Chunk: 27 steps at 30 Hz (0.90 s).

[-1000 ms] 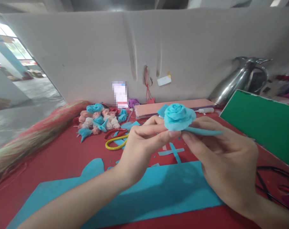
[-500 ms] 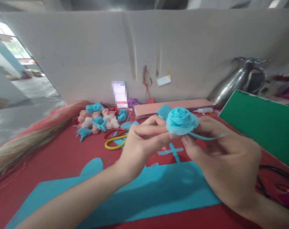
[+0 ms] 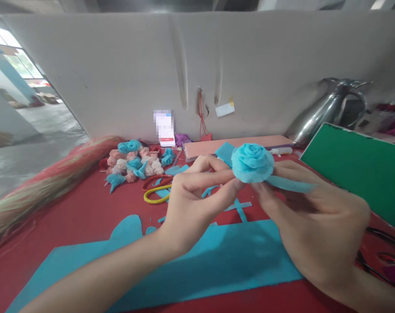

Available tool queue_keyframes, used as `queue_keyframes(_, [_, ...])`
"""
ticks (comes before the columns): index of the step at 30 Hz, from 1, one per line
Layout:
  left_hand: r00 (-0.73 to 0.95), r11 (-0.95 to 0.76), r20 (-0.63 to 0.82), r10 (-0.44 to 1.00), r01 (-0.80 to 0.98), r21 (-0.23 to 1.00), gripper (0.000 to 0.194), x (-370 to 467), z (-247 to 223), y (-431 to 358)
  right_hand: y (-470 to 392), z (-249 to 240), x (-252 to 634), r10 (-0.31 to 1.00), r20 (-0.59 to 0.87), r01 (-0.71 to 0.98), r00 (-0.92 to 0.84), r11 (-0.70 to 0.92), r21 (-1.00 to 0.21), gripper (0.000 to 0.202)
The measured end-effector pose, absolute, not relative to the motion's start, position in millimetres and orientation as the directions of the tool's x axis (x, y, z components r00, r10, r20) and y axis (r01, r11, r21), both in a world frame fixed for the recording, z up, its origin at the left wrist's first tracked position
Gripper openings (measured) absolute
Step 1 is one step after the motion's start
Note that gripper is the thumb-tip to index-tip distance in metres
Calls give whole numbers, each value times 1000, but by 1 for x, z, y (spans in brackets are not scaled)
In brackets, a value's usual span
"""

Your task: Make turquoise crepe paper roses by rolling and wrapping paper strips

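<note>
The blue flower [image 3: 252, 163] partly hides both hands [image 3: 191, 204] [image 3: 318, 221].

left hand [image 3: 191, 204], right hand [image 3: 319, 221], both raised; pinching, close together

Pale partition [image 3: 119, 65] behind red table [image 3: 70, 221]; grey floor [image 3: 55, 121], bright windows [image 3: 21, 64] left.

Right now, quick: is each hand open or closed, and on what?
Left hand: closed, pinching the blue flower from below.
Right hand: closed, also pinching the flower from below.
</note>
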<state>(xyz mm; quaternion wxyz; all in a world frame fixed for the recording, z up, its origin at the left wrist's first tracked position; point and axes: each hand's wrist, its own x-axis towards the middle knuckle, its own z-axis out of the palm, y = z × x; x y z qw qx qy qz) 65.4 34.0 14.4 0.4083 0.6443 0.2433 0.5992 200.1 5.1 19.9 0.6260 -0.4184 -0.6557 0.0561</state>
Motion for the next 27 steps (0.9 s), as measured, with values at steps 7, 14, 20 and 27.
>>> queue_keyframes(7, [97, -613, 625, 775, -124, 780, 26, 71, 13, 32, 6, 10, 199, 612, 776, 526, 155, 613, -589, 17])
queue_keyframes(14, [82, -562, 569, 818, -96, 822, 23, 71, 11, 31, 18, 1, 195, 407, 901, 548, 148, 725, -417, 18])
queue_keyframes(20, [98, -497, 509, 855, -118, 859, 16, 70, 9, 30, 18, -2, 198, 274, 961, 631, 45, 738, -240, 19])
queue_keyframes(27, [31, -632, 632, 774, -23, 775, 23, 70, 13, 35, 18, -4, 198, 199, 974, 659, -112, 748, -77, 22])
